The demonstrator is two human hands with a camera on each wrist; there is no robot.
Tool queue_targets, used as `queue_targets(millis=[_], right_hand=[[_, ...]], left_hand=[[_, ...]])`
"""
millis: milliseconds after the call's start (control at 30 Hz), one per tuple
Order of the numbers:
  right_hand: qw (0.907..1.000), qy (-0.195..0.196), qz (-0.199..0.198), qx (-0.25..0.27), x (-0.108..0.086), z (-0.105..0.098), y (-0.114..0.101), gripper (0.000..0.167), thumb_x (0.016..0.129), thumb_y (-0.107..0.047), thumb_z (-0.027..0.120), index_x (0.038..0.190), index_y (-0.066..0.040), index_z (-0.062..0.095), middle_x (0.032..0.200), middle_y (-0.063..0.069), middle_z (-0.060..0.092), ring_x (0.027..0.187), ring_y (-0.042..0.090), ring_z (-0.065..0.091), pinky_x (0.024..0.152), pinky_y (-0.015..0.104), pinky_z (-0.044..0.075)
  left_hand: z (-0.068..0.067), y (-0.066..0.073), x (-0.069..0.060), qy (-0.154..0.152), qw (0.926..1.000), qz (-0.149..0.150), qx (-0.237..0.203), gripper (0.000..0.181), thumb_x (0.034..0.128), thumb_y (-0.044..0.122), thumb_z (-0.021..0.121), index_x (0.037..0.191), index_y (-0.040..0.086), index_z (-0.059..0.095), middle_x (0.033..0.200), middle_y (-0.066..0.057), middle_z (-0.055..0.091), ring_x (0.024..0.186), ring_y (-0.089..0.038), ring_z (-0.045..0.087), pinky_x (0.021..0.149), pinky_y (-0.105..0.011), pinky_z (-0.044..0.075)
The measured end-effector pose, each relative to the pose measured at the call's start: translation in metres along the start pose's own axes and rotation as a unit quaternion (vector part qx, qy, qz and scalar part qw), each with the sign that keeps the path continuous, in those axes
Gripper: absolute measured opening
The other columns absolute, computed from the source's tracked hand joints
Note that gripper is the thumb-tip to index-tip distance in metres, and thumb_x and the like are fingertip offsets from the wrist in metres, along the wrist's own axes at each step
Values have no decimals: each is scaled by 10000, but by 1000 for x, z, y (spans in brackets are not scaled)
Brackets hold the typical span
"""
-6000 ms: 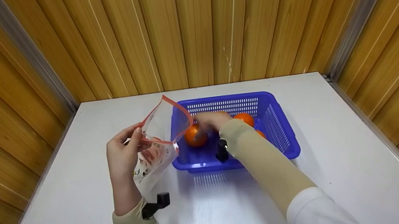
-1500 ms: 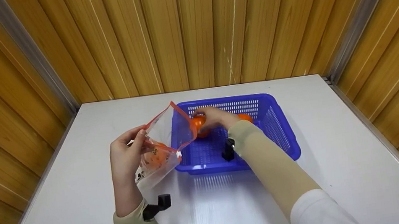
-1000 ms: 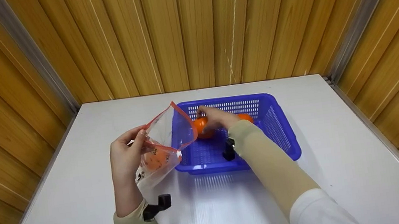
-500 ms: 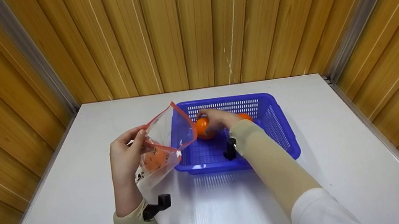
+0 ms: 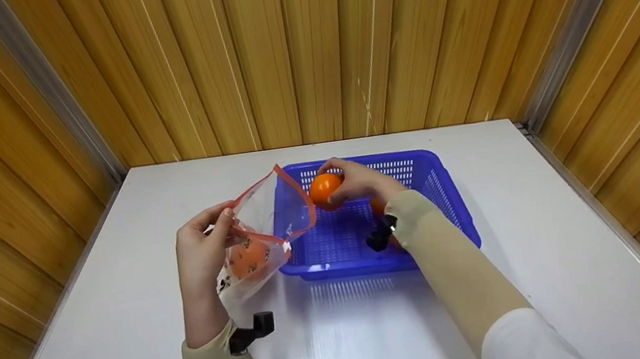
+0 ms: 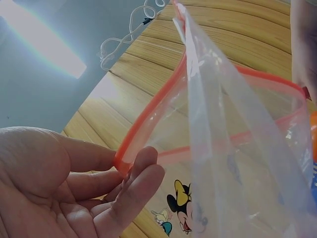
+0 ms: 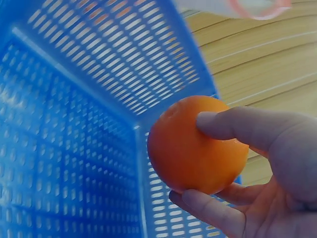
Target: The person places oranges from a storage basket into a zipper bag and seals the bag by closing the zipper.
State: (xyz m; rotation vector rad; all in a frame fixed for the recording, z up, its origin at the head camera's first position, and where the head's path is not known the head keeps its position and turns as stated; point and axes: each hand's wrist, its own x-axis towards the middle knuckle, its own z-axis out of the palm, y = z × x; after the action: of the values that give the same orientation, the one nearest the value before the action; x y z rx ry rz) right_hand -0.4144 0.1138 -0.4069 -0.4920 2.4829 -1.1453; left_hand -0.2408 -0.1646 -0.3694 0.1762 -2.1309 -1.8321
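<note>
In the head view my left hand [image 5: 202, 250] pinches the red rim of a clear zip bag [image 5: 259, 212], whose mouth gapes toward the basket. The left wrist view shows cartoon prints on this bag [image 6: 218, 148]. An orange [image 5: 248, 257] lies inside it, seen through the plastic. My right hand [image 5: 360, 180] grips another orange [image 5: 324, 191] between thumb and fingers, over the left part of the blue basket [image 5: 380, 264]. In the right wrist view the held orange [image 7: 193, 148] is near the slotted basket wall. Partly hidden behind my right wrist, more orange fruit [image 5: 377, 204] sits in the basket.
The basket stands on a white table [image 5: 99, 332] toward its back edge. Wood-patterned panels [image 5: 315, 50] rise behind and at both sides. The bag overlaps the basket's left rim.
Over six seconds, one orange has come to be in the bag. In the last half second my right hand has lifted an orange off the basket floor. The left hand stays nearly still.
</note>
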Motion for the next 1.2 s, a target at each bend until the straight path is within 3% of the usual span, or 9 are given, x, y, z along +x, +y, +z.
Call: queue_targets(millis=[367, 600, 967, 1200], right_hand=[[9897, 404, -533, 1265, -22, -20, -20, 656, 866, -30, 788, 1429, -204, 499, 1460, 217, 515, 1276, 374, 585, 1025, 469, 579], [9833, 685, -991, 1366, -42, -21, -41, 661, 839, -130, 829, 1404, -289, 526, 1447, 145, 557, 1234, 366, 633, 1053, 526, 494], [9759, 44, -1764, 1287, -65, 8, -74, 665, 842, -72, 817, 1417, -239, 528, 1458, 117, 551, 1233, 367, 657, 1046, 508, 560], [9823, -384, -1716, 652, -64, 33, -78, 663, 850, -30, 788, 1426, -240, 537, 1454, 127, 521, 1261, 370, 613, 1034, 483, 575]], left_hand=[[-1, -1, 0, 10, 10000, -63, 49, 252, 1022, 92, 629, 1214, -42, 721, 827, -26, 629, 636, -69, 684, 628, -205, 624], [0, 0, 0, -12, 9998, -147, 128, 261, 1026, 102, 626, 1228, -35, 716, 854, -51, 626, 640, -63, 685, 637, -197, 623], [1, 0, 1, -14, 9999, -65, 80, 256, 1026, 85, 618, 1220, -50, 717, 821, -39, 617, 616, -59, 684, 617, -207, 623], [2, 1, 1, -35, 9998, -183, 53, 265, 1026, 94, 620, 1233, -41, 715, 825, -43, 617, 622, -61, 683, 622, -201, 622]])
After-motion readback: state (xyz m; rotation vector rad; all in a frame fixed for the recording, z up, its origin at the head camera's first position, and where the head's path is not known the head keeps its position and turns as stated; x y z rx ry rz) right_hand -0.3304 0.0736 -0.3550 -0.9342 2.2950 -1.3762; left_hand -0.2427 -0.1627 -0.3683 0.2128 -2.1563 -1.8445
